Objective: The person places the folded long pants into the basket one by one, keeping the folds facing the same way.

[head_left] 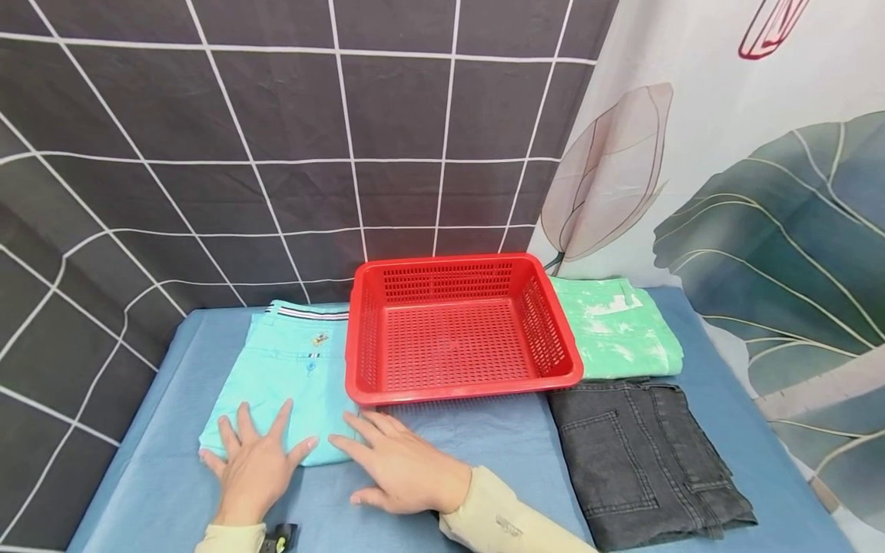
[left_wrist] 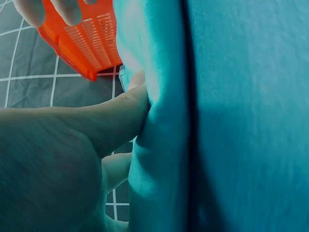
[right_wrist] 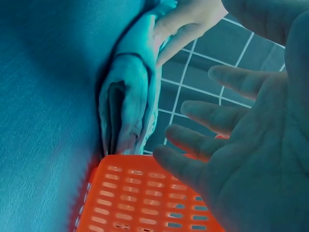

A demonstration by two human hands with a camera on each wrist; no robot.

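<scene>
Folded turquoise pants with a striped waistband and a buttoned pocket lie on the blue-covered surface, left of a red plastic basket. My left hand rests on their front part with the fingers spread; in the left wrist view its thumb presses against the turquoise fabric. Close to the front left corner of the basket is my right hand, fingers extended and nothing held. The right wrist view shows that palm beside the perforated basket wall, with the pants' layered folded edge beyond.
Right of the basket lies a folded green-and-white garment, partly hidden behind the rim. Folded dark grey jeans lie in front of it. A dark grid-patterned curtain and a leaf-printed curtain hang behind the blue sheet.
</scene>
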